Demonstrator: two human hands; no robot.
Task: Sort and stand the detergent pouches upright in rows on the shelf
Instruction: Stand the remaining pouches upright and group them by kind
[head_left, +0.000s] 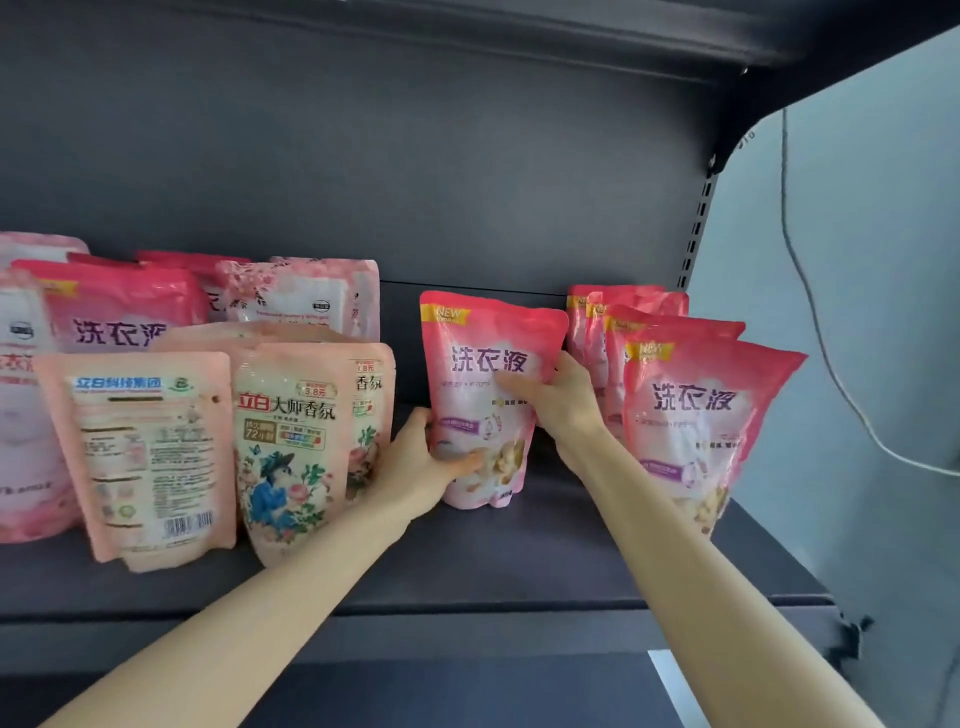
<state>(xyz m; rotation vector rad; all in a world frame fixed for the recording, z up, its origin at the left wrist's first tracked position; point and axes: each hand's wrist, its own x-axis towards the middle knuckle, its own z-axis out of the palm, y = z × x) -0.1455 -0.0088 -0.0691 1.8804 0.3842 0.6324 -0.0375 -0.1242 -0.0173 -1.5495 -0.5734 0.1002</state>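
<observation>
You have the pink pouch (483, 364) in both hands, mid-shelf. Your left hand (421, 462) grips its lower left edge with the thumb laid on the front. Your right hand (561, 395) clamps the right edge higher up, thumb across the print. The pouch is upright with a slight tilt, front facing you. Its foot looks down on the shelf (571, 545), but contact is hard to confirm.

Step, as I read it: placing this pouch to start or join a row.

Just right of your right hand stands the matching row (696, 405), four deep, same pink print. Left of your left hand, nearly touching it, is the floral pouch (291, 441). Beyond that is a back-facing pouch (150, 452), with unsorted pink ones behind.

Next move probably calls for squaring the base flat, lining it up parallel to the matching row, then letting go one hand at a time so it doesn't flop. The back-facing pouch needs turning later.
</observation>
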